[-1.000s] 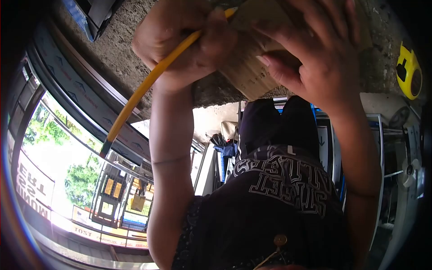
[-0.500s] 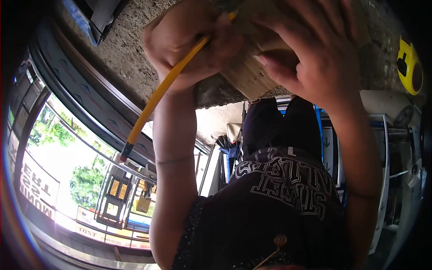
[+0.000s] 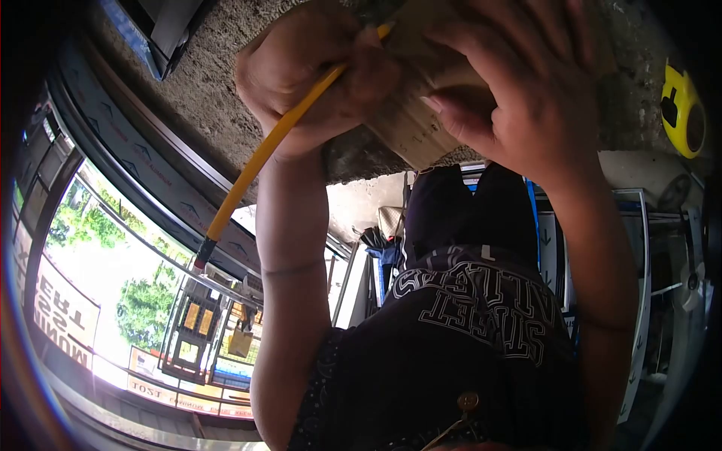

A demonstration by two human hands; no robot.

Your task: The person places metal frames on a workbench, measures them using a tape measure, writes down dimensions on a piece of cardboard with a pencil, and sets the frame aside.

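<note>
My left hand (image 3: 320, 79) is closed around a yellow pencil (image 3: 259, 154), whose front end meets a brown cardboard-like piece (image 3: 414, 135) and whose eraser end slants down to the left. Small faint marks show on the piece near its lower edge. My right hand (image 3: 526, 98) rests over the right part of the same piece, fingers apart and thumb pointing left. What lies under its palm is hidden. The pencil's tip is partly hidden by my left fingers.
The piece lies on a rough, concrete-like surface (image 3: 214, 98). A yellow tape measure (image 3: 681, 113) sits at the far right. Long wrapped metal profiles (image 3: 143, 161) run along the left. A dark tray-like object (image 3: 169, 26) is at the top left.
My left hand and the pencil have shifted slightly to the right, and the eraser end now sits a little lower. My right hand is almost where it was.
</note>
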